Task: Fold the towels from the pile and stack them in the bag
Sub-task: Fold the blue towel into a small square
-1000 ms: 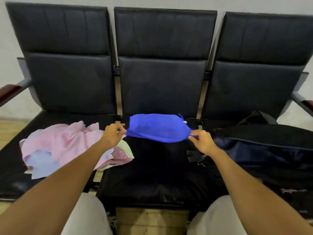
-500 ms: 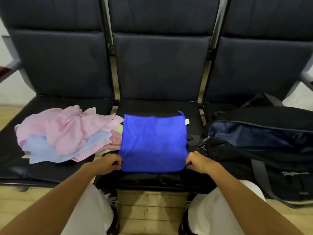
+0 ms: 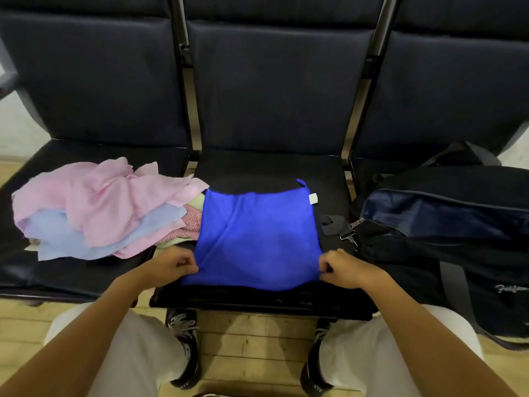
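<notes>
A bright blue towel (image 3: 257, 239) lies spread flat on the middle black seat (image 3: 272, 167), its white tag at the far right corner. My left hand (image 3: 169, 263) pinches its near left corner and my right hand (image 3: 345, 267) pinches its near right corner. On the left seat sits the pile of towels (image 3: 97, 207), pink on top, light blue and patterned ones beneath. An open dark bag (image 3: 446, 224) with a navy lining rests on the right seat.
The three black seats have tall backrests (image 3: 272, 81) behind them. The bag's strap and metal clip (image 3: 347, 234) lie on the middle seat's right edge. My knees and black shoes (image 3: 186, 339) are over a wooden floor (image 3: 252, 345) below the seat.
The blue towel, held up in the air a second ago, has been laid flat on the middle seat. Both hands came down towards me, still pinching its near corners.
</notes>
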### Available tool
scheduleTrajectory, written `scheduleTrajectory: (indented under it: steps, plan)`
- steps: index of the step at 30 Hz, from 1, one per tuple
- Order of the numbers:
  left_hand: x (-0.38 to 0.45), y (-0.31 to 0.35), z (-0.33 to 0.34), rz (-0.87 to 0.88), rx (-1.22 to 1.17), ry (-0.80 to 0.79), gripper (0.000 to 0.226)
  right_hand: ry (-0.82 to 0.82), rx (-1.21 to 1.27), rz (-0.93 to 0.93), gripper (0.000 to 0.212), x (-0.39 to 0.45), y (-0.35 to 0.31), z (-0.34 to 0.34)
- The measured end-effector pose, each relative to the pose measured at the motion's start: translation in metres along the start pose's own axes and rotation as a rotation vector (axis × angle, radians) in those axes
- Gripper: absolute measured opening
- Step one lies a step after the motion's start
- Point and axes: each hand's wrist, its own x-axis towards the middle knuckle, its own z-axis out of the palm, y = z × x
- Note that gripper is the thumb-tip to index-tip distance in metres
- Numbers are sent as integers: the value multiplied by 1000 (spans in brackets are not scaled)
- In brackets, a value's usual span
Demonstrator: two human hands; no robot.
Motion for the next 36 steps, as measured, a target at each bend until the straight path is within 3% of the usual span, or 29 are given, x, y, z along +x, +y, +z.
scheduleTrajectory:
  steps: [5,8,14,23,36]
  plan:
    - [16,8,-4,-16,-136,106,29,179,218,17,19,16,-3,-8]
    - [32,10,-11,-12,-140,261,31,324,272,-22,9,24,-6,-17]
    - [71,28,-21,-94,-219,477,9,581,277,10,9,46,-5,-31]
    - [115,27,-30,-162,-20,557,10,681,123,137,18,81,-9,-39]
    - [152,43,-45,-270,205,640,15,852,343,242,13,124,2,-51]
